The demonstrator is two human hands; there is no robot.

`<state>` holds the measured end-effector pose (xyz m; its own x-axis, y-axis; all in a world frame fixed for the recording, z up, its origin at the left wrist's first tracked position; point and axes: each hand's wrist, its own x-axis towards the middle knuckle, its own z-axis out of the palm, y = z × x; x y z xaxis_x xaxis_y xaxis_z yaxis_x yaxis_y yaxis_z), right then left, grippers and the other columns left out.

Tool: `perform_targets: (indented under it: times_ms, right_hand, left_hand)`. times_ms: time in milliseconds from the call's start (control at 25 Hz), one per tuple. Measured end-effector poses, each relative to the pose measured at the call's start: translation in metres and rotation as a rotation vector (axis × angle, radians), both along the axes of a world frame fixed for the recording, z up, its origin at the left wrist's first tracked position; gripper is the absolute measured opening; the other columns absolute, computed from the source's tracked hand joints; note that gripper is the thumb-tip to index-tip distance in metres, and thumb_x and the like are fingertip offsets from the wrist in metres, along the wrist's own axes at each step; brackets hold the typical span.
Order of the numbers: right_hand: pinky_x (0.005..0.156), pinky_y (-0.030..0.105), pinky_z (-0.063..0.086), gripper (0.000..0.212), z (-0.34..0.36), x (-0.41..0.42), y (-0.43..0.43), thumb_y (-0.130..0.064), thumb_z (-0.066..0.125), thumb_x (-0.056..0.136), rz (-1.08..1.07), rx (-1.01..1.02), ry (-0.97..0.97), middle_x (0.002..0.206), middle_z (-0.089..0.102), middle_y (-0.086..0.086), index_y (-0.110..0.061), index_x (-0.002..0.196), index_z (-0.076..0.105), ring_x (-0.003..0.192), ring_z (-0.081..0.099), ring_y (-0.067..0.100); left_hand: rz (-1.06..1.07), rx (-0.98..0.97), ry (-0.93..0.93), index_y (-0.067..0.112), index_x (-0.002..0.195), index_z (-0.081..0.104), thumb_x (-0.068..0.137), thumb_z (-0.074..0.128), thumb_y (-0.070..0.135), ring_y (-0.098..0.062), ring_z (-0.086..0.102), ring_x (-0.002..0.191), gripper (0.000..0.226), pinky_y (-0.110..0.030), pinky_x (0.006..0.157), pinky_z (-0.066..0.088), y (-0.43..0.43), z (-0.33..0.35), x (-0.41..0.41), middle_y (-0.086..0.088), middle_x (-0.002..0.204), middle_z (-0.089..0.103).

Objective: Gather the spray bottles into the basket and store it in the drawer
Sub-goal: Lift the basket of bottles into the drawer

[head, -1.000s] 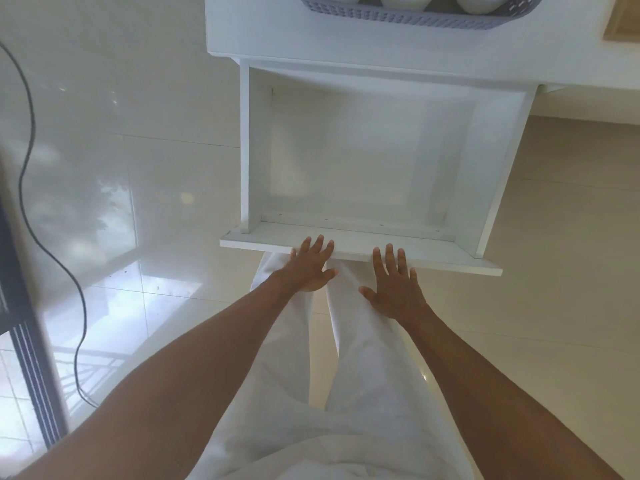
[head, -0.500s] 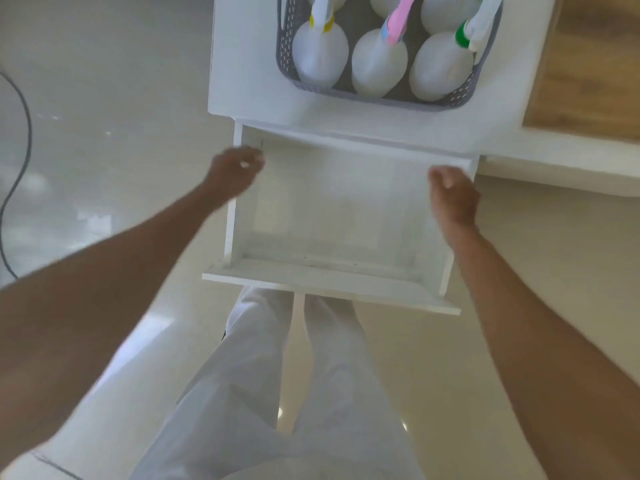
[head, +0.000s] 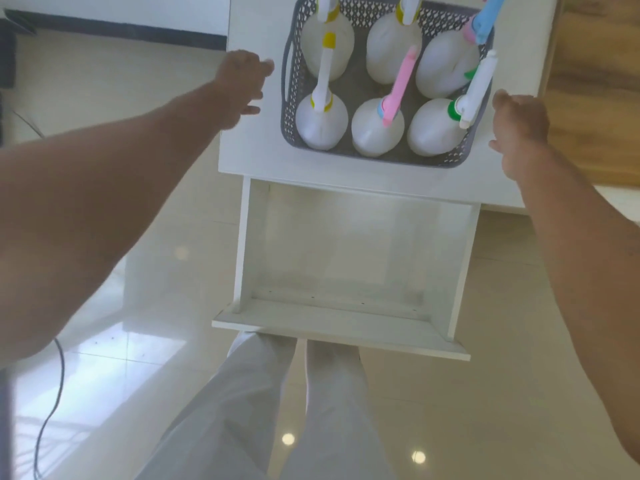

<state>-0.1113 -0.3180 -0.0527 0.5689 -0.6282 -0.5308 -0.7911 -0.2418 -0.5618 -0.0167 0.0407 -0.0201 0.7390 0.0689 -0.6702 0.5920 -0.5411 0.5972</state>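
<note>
A grey perforated basket [head: 377, 157] stands on the white cabinet top [head: 252, 147]. Inside it are several white spray bottles [head: 322, 123] with yellow, pink, blue and green-collared triggers. Below the top, the white drawer [head: 341, 322] is pulled out and holds nothing. My left hand [head: 240, 86] hovers just left of the basket's handle, fingers apart and empty. My right hand [head: 519, 129] hangs just right of the basket's right wall, fingers loosely curled, holding nothing. Neither hand touches the basket.
Glossy pale floor tiles [head: 485, 410] surround the cabinet. A black cable [head: 52, 403] trails over the floor at the lower left. A wooden surface [head: 595, 81] adjoins the cabinet on the right. My white trouser legs [head: 277, 410] stand right before the drawer front.
Both hands rose from the drawer's sides to either side of the basket. The view tilted up, bringing the whole basket into sight.
</note>
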Motion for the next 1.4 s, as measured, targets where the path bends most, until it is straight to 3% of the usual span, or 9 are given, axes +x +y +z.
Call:
perform_targets:
  times_ms: [120,200,320,600,720,840,1000,1240,1400]
  right_hand:
    - [0.106,0.048,0.053,0.039,-0.004,0.007,0.004,-0.032,0.046,0.101,0.041,0.013,0.07,0.12,0.066,0.011,-0.007,0.122,0.066,0.103,0.059,0.025]
    - [0.105,0.045,0.054,0.036,-0.009,0.013,0.005,-0.026,0.046,0.101,0.056,0.016,0.077,0.128,0.066,0.012,-0.007,0.124,0.066,0.115,0.064,0.029]
    - [0.094,0.038,0.058,0.034,-0.02,0.02,0.007,-0.022,0.05,0.098,0.047,0.023,0.099,0.126,0.069,0.009,-0.01,0.125,0.067,0.114,0.067,0.026]
    - [0.097,0.026,0.053,0.036,-0.028,0.015,0.004,-0.029,0.045,0.104,0.037,-0.038,0.031,0.139,0.061,-0.002,-0.022,0.133,0.064,0.122,0.061,0.016]
    - [0.068,0.015,0.048,0.03,-0.029,0.01,0.003,-0.023,0.046,0.104,0.052,-0.05,0.027,0.114,0.069,-0.005,-0.022,0.122,0.07,0.097,0.062,0.012]
    - [0.049,0.007,0.04,0.028,-0.029,0.002,0.005,-0.015,0.051,0.099,0.024,-0.035,0.025,0.074,0.062,-0.012,-0.025,0.08,0.069,0.069,0.056,0.006]
    - [0.055,0.006,0.048,0.021,-0.027,-0.015,0.012,-0.013,0.06,0.097,-0.003,-0.001,-0.012,0.094,0.071,-0.005,-0.018,0.11,0.077,0.061,0.061,-0.008]
    - [0.056,-0.001,0.046,0.027,-0.019,-0.058,0.033,-0.013,0.059,0.093,0.048,-0.011,-0.038,0.092,0.072,-0.005,-0.017,0.112,0.078,0.05,0.057,-0.022]
    - [0.084,0.023,0.059,0.028,-0.008,-0.099,0.049,-0.015,0.061,0.09,0.026,0.017,-0.033,0.088,0.072,-0.005,-0.019,0.111,0.078,0.067,0.065,-0.009]
  left_hand:
    - [0.021,0.005,0.058,0.026,0.079,0.048,0.103,0.049,0.024,-0.015,0.058,0.083,0.024,-0.029,0.081,0.052,-0.006,-0.008,0.009,0.003,0.091,0.056]
    - [-0.026,-0.008,0.068,0.027,0.096,0.057,0.101,0.052,0.029,-0.019,0.061,0.089,0.006,-0.031,0.084,0.053,-0.008,-0.016,0.016,-0.001,0.103,0.061]
    - [-0.112,0.02,0.051,0.016,0.128,0.056,0.1,0.053,0.032,-0.018,0.064,0.087,0.032,-0.036,0.093,0.056,-0.011,-0.029,0.023,-0.002,0.107,0.068]
    - [-0.172,0.116,-0.017,0.015,0.105,0.051,0.101,0.049,0.029,-0.023,0.066,0.078,0.015,-0.037,0.086,0.062,-0.012,-0.046,0.024,-0.01,0.099,0.072]
    - [-0.151,0.103,-0.017,0.012,0.104,0.053,0.102,0.05,0.025,-0.024,0.067,0.079,0.014,-0.036,0.085,0.063,-0.008,-0.05,0.016,-0.013,0.097,0.072]
    - [-0.043,0.052,-0.014,0.009,0.103,0.055,0.102,0.052,0.018,-0.022,0.069,0.08,0.01,-0.034,0.083,0.064,-0.006,-0.053,0.005,-0.016,0.099,0.072]
    - [-0.039,0.054,-0.026,0.006,0.095,0.058,0.101,0.05,0.012,-0.022,0.069,0.075,0.011,-0.032,0.076,0.065,0.005,-0.054,-0.009,-0.016,0.093,0.071]
    - [-0.038,0.035,-0.055,0.005,0.086,0.062,0.098,0.053,0.01,-0.019,0.07,0.065,0.016,-0.031,0.069,0.065,0.032,-0.052,-0.043,-0.012,0.079,0.07]
    - [-0.056,0.053,-0.063,0.009,0.082,0.065,0.096,0.054,0.012,-0.007,0.071,0.057,0.018,-0.026,0.067,0.064,0.047,-0.049,-0.081,0.0,0.071,0.073]
